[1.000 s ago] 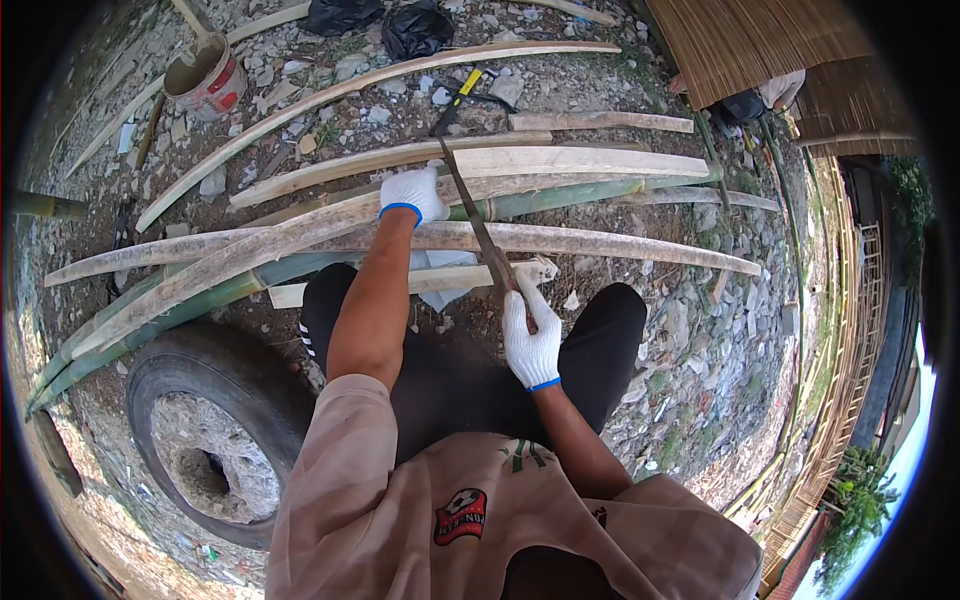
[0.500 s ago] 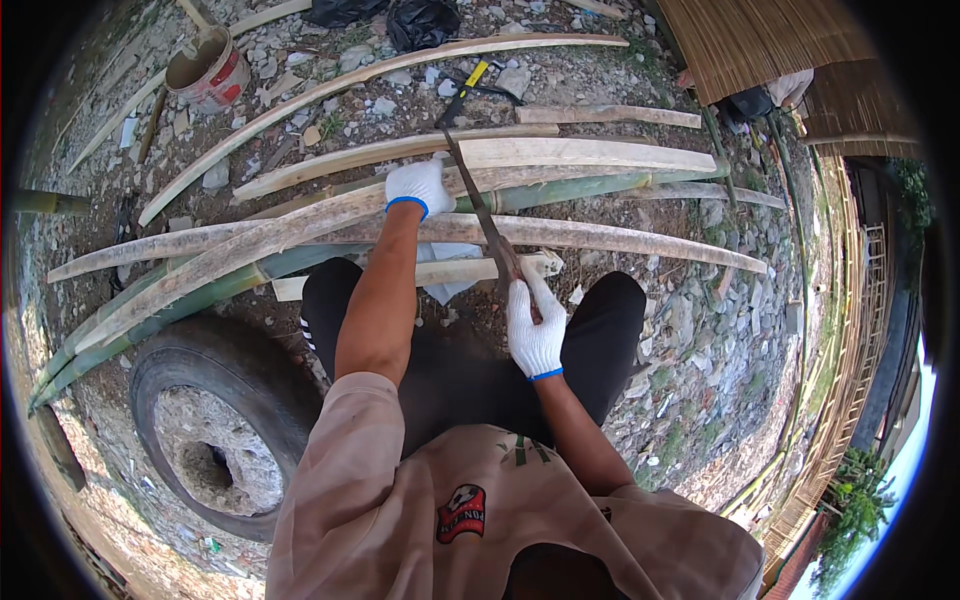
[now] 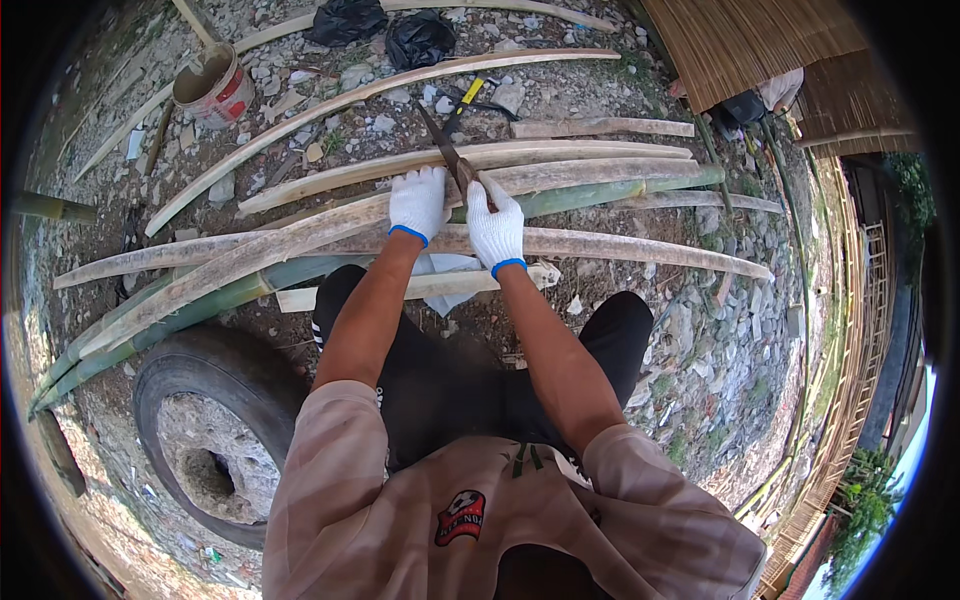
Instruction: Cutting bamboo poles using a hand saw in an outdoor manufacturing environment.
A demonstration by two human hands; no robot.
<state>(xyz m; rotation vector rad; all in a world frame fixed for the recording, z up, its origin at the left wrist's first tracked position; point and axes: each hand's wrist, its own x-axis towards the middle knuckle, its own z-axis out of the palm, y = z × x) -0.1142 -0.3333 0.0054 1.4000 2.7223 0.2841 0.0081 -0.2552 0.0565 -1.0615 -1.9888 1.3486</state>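
Both of my hands wear white knit gloves with blue cuffs. Fingers bent over it, my left hand (image 3: 417,202) grips a long split bamboo strip (image 3: 250,252) near its middle. My right hand (image 3: 495,228) is close beside, closed round the handle of a hand saw (image 3: 441,138). The saw's dark, tapered blade crosses the strip and points away from me; its teeth are too small to make out. Under the strip, a green bamboo pole (image 3: 590,197) shows at right, and green bamboo (image 3: 200,315) also shows at lower left.
More split strips (image 3: 640,250) lie across stony ground around me. Beyond them are a yellow-and-black tool (image 3: 467,100), black plastic bags (image 3: 420,38) and a bucket (image 3: 218,95). A tyre with a concrete-like centre (image 3: 190,352) is by my left knee. Woven panels (image 3: 755,45) stand at far right.
My right hand has moved forward and left, carrying the saw farther across the strip, close to my left hand. The strip's right part now shows a mottled face where a pale face showed before.
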